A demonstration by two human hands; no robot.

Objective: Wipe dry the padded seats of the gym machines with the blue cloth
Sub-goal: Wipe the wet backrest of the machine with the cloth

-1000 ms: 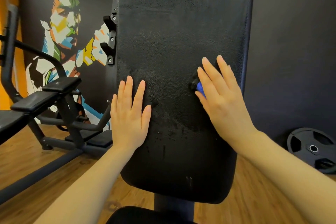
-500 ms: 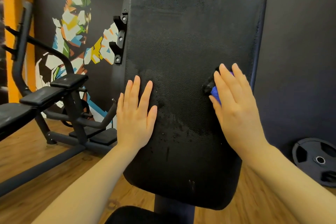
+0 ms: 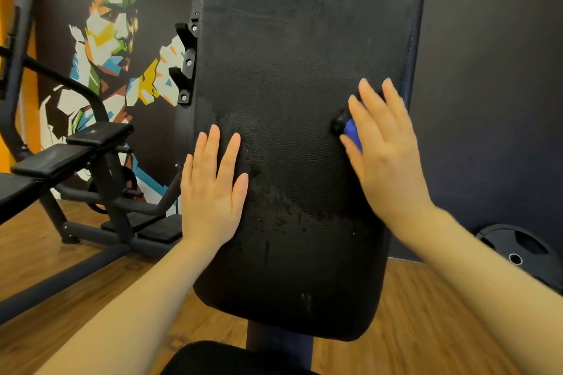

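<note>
Far left, a black bench (image 3: 45, 161) stands on the wood floor (image 3: 76, 307), well apart from my pad, with bare boards between. My left hand (image 3: 213, 192) lies flat on the upright black back pad (image 3: 289, 100), fingers straight and slightly spread, just inside its left edge. Wet streaks and droplets sit between my hands and below them, on the pad's lower half. My right hand (image 3: 384, 146) presses the blue cloth (image 3: 353, 131) against the pad, fingers straight, close to the right edge; only a bit of blue shows under my palm. Beyond that edge, dark wall, and a weight plate (image 3: 524, 253) low at far right.
</note>
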